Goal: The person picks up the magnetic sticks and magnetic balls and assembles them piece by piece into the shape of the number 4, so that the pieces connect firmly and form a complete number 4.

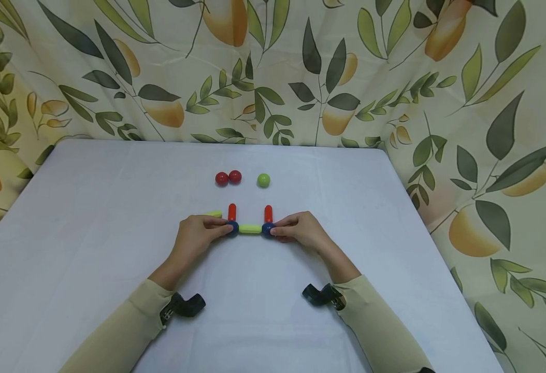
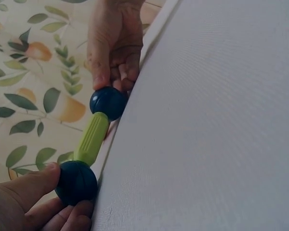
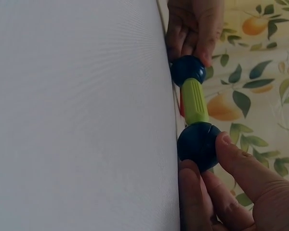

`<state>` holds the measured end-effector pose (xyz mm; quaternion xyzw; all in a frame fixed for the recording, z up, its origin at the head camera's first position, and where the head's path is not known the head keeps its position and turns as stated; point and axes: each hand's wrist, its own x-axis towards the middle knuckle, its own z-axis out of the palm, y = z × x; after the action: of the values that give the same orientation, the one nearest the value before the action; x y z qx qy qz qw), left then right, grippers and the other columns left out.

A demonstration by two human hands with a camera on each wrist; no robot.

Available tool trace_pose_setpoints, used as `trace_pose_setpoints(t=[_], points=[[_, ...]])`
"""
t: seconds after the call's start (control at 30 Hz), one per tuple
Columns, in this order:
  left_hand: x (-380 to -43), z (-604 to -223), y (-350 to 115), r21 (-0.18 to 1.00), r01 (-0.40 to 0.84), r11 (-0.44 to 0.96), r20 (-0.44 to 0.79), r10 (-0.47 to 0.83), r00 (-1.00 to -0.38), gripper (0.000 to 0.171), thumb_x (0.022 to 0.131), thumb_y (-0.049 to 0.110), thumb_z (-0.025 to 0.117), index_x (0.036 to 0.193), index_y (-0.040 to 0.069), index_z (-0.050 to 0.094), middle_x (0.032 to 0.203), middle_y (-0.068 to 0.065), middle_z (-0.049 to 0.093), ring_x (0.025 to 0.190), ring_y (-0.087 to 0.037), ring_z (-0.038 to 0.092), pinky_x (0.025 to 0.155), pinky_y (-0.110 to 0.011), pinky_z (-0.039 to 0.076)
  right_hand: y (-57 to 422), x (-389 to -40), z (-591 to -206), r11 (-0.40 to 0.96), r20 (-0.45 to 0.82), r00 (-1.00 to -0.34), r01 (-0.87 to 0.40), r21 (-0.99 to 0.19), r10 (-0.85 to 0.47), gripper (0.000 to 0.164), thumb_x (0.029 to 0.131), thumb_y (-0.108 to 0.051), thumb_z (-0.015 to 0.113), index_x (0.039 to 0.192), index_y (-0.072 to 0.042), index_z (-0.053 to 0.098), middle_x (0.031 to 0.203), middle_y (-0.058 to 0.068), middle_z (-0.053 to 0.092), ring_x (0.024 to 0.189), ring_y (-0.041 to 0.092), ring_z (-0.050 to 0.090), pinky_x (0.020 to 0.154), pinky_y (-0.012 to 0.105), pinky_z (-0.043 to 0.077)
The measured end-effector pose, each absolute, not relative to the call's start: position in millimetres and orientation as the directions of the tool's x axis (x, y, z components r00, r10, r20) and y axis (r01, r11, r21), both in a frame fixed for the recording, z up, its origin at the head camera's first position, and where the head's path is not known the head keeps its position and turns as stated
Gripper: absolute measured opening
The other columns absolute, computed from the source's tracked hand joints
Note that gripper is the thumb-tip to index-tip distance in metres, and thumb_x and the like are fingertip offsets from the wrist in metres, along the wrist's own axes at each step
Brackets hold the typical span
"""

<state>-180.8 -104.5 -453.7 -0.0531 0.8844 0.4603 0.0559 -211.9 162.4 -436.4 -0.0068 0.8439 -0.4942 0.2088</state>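
Note:
A yellow-green ribbed rod point(image 1: 250, 229) joins two dark blue balls, one at each end. My left hand point(image 1: 201, 232) pinches the left blue ball point(image 2: 76, 183) between thumb and fingers. The right blue ball point(image 3: 199, 146) is pinched the same way by my right hand point(image 1: 303, 230). From the left ball a red rod point(image 1: 232, 212) points toward the far side of the table, and a second red rod point(image 1: 268, 213) does so from the right ball. Beyond the left hand's fingers lies another yellow-green rod point(image 1: 214, 214), partly hidden by them.
Two red balls point(image 1: 228, 178) sit side by side farther back on the white-covered table point(image 1: 114, 207), with a green ball point(image 1: 263, 180) to their right. A curtain point(image 1: 273, 72) printed with leaves and fruit hangs behind the far edge. Each wrist wears a black camera mount point(image 1: 182, 305).

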Motion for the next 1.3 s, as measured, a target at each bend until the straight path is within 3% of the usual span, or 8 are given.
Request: trace_pose_setpoints(t=[0.6, 1.3], points=[[-179.4, -452.1, -109.1, 0.807, -0.155, 0.571, -0.156, -0.046, -0.987, 0.038, 0.084, 0.036, 0.078, 0.112, 0.012, 0.076, 0.116, -0.011, 0.072, 0.121, -0.027, 0.058, 0.091, -0.041, 0.053, 156.3, -213.3, -438.3, 0.532, -0.342, -0.914, 0.183, -0.827, -0.217, 0.028, 0.082, -0.024, 0.081, 0.103, -0.006, 0.077, 0.093, 0.006, 0.076, 0.074, 0.011, 0.07, 0.07, 0.024, 0.056], [-184.1, -454.5, -114.8, 0.81, -0.161, 0.565, -0.158, -0.054, -0.986, 0.042, 0.081, 0.04, 0.08, 0.111, 0.012, 0.076, 0.11, -0.01, 0.074, 0.116, -0.026, 0.06, 0.091, -0.041, 0.05, 149.9, -216.0, -438.9, 0.493, -0.352, -0.912, 0.212, -0.844, -0.212, 0.028, 0.081, -0.022, 0.082, 0.102, -0.005, 0.077, 0.089, 0.006, 0.076, 0.073, 0.012, 0.07, 0.071, 0.025, 0.057]])
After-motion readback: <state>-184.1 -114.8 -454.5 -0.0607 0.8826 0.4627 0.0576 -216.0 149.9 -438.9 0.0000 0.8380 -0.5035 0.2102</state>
